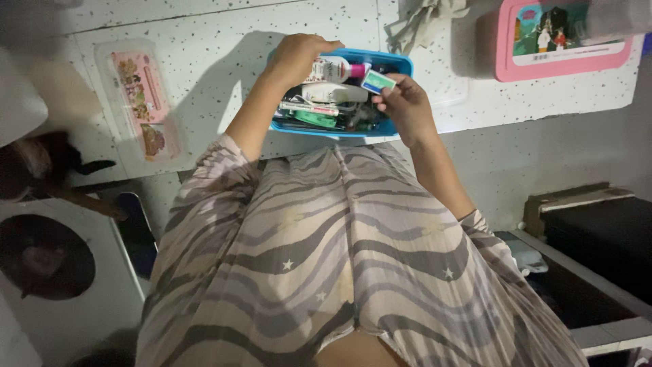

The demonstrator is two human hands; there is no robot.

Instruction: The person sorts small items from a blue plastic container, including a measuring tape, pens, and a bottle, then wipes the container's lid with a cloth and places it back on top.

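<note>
Blue basket (401, 66) on the speckled table (224, 47), crowded with tubes and bottles; left hand (297, 58) curled over its far rim, right hand (405, 103) pinching a small blue-green box (378, 82) above it; sorting appears midway

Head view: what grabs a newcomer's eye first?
The blue basket at the counter edge, crammed with tubes and bottles, with both hands at it. The right hand pinches a small green-and-white box over it, while the left hand grips the far rim. A pink-lidded container sits at the top right, and a clear lid with pink print lies at the left.
</note>
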